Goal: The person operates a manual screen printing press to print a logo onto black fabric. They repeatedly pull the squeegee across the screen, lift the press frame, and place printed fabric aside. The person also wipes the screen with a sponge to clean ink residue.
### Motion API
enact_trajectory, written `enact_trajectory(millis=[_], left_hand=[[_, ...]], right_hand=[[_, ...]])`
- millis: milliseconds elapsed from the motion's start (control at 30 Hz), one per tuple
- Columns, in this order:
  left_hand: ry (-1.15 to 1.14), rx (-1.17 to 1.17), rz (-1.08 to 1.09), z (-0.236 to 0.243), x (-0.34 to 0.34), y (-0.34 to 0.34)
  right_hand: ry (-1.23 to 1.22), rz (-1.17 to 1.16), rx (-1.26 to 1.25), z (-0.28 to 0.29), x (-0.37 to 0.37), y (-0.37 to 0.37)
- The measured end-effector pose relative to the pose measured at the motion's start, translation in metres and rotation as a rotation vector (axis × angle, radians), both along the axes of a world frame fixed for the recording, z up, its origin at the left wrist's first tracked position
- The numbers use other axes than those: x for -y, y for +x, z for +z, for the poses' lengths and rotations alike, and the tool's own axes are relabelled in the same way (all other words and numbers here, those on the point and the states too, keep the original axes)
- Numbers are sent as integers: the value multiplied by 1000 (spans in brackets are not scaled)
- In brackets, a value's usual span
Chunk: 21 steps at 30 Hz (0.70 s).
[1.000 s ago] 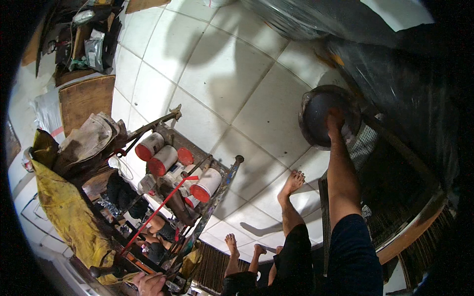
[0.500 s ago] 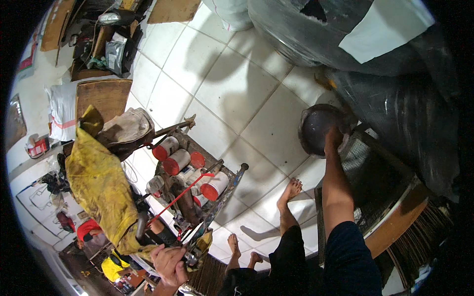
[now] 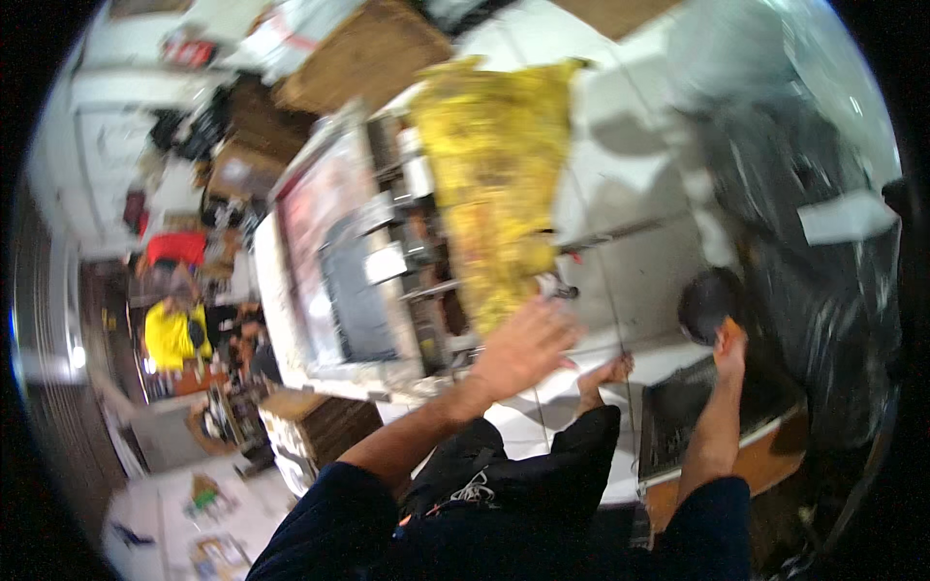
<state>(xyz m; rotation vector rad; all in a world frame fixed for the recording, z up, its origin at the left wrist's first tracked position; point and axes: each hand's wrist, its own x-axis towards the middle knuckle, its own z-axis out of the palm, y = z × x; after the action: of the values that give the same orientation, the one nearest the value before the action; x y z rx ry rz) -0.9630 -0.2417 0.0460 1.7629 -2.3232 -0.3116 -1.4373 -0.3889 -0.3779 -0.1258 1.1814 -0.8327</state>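
My left hand [image 3: 528,339], blurred but open, is over the front edge of the cart beside a small metal fitting [image 3: 550,289] and the stained yellow cloth [image 3: 494,194]. Left of the cloth is a pale framed printing screen [image 3: 300,281] with a dark grey patch, on a metal mount. My right hand [image 3: 729,344] grips the rim of a dark round basin [image 3: 707,300] at the right, above a mesh-topped box [image 3: 707,387]; what is inside the basin cannot be made out.
Black plastic-wrapped bulk [image 3: 823,320] lines the right side. Tiled floor [image 3: 625,155] shows beyond the cloth. Wooden boards [image 3: 363,48] lie at the back, a box [image 3: 310,426] below the screen. At far left are people in red [image 3: 174,247] and yellow [image 3: 170,334] shirts.
My view has swung left, bringing the screen and other people into fuller view. My left hand has risen from the cart's near end and opened; my right still holds the basin.
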Motion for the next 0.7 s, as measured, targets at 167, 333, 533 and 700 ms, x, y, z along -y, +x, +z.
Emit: enact_trajectory(millis=[167, 333, 533, 700], left_hand=[[-91, -200, 416, 33, -153, 85], [-364, 244, 1550, 2, -368, 304], [36, -325, 1672, -52, -453, 383], [130, -826, 1757, 15, -448, 406]], right_hand=[[148, 247, -184, 123, -8, 41], [-80, 172, -22, 233, -85, 114], [-284, 207, 190, 364, -229, 235], [-65, 644, 377, 429, -357, 358]])
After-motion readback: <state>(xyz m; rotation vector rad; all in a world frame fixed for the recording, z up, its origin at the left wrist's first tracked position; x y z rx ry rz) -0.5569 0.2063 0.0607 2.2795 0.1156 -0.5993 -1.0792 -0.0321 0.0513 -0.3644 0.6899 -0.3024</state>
